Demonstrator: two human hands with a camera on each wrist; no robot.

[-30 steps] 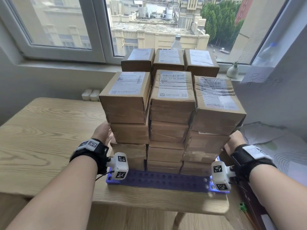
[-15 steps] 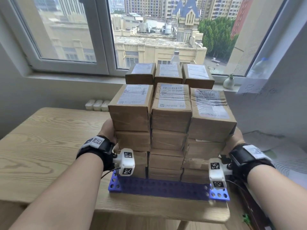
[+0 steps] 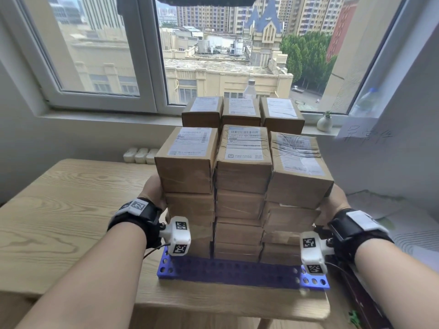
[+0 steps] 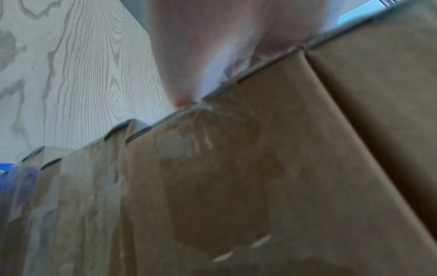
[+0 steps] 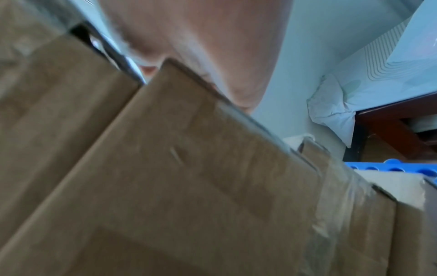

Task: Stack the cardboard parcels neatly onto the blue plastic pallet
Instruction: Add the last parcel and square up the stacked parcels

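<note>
Brown cardboard parcels [image 3: 242,176] with white labels stand in three columns, several layers high and two rows deep, on the blue plastic pallet [image 3: 237,271]. My left hand [image 3: 153,193] lies flat against the left side of the stack near its top two layers. On the opposite side my right hand [image 3: 337,200] presses the right column at about the same height. Both sets of fingers are hidden behind the boxes. In the wrist views each palm, left [image 4: 201,46] and right [image 5: 212,46], rests along a box edge, with blue pallet corners [image 4: 7,168] [image 5: 390,167] below.
The pallet sits at the right front corner of a wooden table [image 3: 71,210], close to its edge. Behind it are a windowsill with a plastic bottle [image 3: 249,90] and a small vase [image 3: 324,122]. A white sheet with writing [image 3: 363,136] and bedding lie to the right.
Both hands stayed against the sides of the stack and slid slightly upward. The head view lifted, showing more window.
</note>
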